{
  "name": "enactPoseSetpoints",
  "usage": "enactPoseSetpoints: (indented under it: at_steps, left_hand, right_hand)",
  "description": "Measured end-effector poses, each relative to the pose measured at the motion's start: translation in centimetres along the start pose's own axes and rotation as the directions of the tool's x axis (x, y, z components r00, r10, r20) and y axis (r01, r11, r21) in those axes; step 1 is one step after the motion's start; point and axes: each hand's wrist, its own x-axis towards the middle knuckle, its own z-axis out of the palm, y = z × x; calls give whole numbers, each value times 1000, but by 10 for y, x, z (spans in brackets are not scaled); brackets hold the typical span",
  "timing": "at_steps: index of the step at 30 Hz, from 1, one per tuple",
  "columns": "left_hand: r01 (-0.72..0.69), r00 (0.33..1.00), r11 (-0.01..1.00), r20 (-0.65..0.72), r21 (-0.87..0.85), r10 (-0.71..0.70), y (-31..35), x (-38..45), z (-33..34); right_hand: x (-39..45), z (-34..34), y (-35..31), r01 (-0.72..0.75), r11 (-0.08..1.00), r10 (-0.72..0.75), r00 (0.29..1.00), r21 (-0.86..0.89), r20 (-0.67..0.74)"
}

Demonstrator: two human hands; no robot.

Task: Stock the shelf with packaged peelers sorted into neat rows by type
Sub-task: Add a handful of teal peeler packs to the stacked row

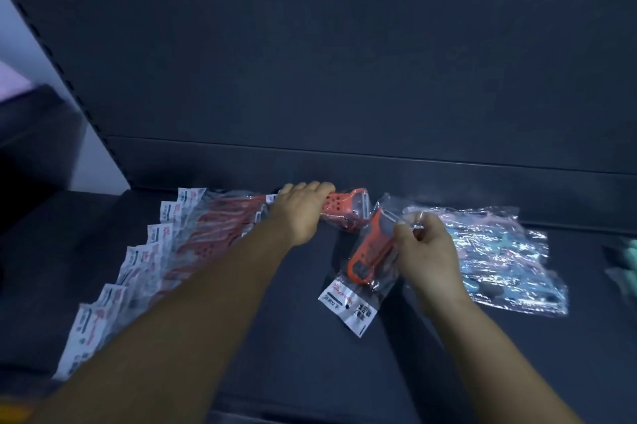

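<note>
Lower left to centre: overlapping row of bagged orange peelers (144,271) on the dark shelf (296,354), white header cards blurred, unreadable. Centre: left hand (303,213), palm down, fingers curled over an orange peeler pack (344,209). Right of centre: right hand (427,247) pinches a second orange pack (365,271), label partly legible, "Peeler". Right: pastel peeler packs (499,258).

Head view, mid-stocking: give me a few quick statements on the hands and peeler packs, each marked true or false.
1. The left hand rests on an orange peeler pack at the shelf's back. True.
2. The right hand is idle. False: its fingers pinch a second orange pack.
3. The fanned row of orange packs lies left of the left forearm. True.
4. The pale blue packs lie left of both hands. False: they lie to the right.
</note>
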Motion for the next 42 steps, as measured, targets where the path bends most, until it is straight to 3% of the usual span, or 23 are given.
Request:
enactPoseSetpoints:
  at_steps: [5, 10, 15, 21, 27, 31, 33, 37, 39, 42]
  left_hand:
    - [7, 992, 999, 126, 32, -11, -9, 2, 4]
    - [-33, 998, 999, 56, 23, 32, -12, 6, 7]
    - [-9, 998, 992, -57, -123, 2, -18, 2, -3]
    - [-61, 998, 994, 19, -89, 63, -19, -12, -7]
    - [-52, 992, 998, 112, -45, 57, -14, -16, -5]
    - [-43, 997, 976, 54, -215, 56, -11, -28, -29]
    - [-90, 992, 951, 59, -295, 112, -4, -41, -41]
    - [-96, 989, 967, 91, -234, 120, 3, -56, -42]
    - [-73, 993, 979, 74, -188, 88, -1, -56, -40]
    - [-120, 990, 990, 68, -72, 125, -1, -50, -34]
  right_hand:
    - [17, 5, 6, -26, 998, 29, 998, -51, 52]
    - [25, 15, 6, -60, 998, 61, 997, -29, 38]
    - [20, 17, 6, -92, 994, 90, 995, -56, -37]
    - [7, 15, 0, -145, 989, 141, 981, -23, -132]
    - [-4, 11, -6, -160, 986, 166, 977, 52, -135]
    - [-3, 14, -7, -142, 984, 158, 975, 108, -156]
    - [-3, 22, -11, -144, 972, 167, 979, 184, -118]
    - [-6, 44, -14, -243, 922, 249, 968, 302, 20]
    - [-6, 50, -4, -187, 972, 192, 981, 144, -26]
    - [-8, 51, 2, -58, 954, 43, 998, -294, -55]
